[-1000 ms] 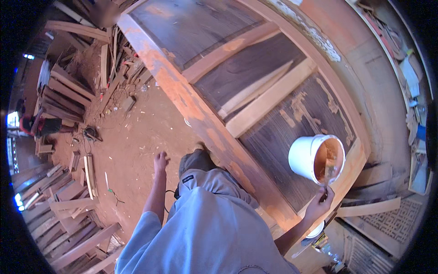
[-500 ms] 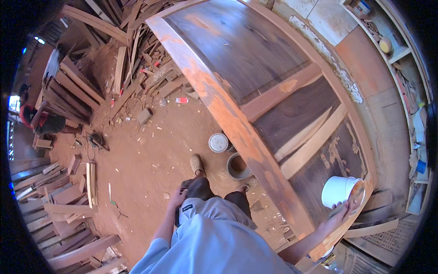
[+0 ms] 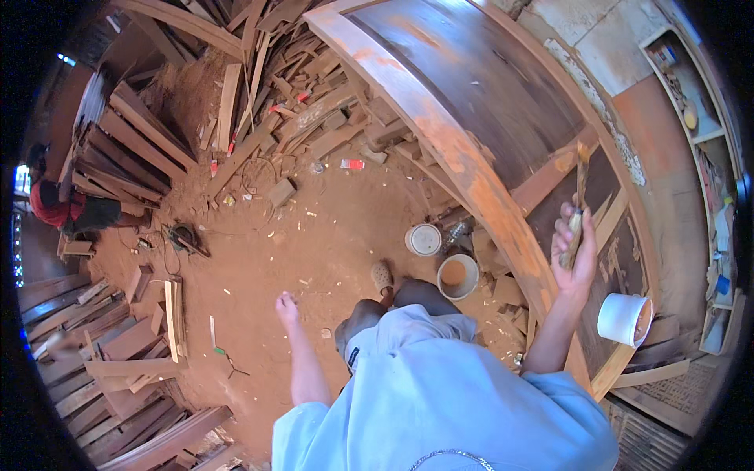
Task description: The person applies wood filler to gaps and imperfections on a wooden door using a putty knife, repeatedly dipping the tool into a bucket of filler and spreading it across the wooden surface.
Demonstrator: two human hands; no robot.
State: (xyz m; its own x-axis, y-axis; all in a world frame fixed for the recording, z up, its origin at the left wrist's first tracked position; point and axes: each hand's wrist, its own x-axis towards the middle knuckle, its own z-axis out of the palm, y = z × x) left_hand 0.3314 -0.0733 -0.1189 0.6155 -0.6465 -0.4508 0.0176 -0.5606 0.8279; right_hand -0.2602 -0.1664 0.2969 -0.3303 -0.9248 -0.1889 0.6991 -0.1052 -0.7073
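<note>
My right hand [image 3: 575,255] is closed around the wooden handle of a narrow tool that looks like a putty knife [image 3: 581,184]. Its thin, orange-smeared blade points up toward the cross rail. Below it is a large framed wooden door [image 3: 503,192] with dark panels and orange-brown patches along the near rail. A white tub [image 3: 620,318] of orange-brown paste rests on the door's right end, close to my right forearm. Over the floor to the left hangs my left hand [image 3: 288,308], its fingers curled and nothing visible in them.
On the floor stand a lidded white bucket [image 3: 424,239] and an open bucket [image 3: 458,276] with brown contents. Scrap wood [image 3: 330,118] is heaped behind, and boards [image 3: 118,345] lie stacked at left. Another person [image 3: 67,206] bends far left. Wall shelves [image 3: 695,133] run along the right.
My right hand has moved from the white tub up and away over the door, bringing the putty knife into view. My left hand has left my thigh and swung outward. The view has shifted.
</note>
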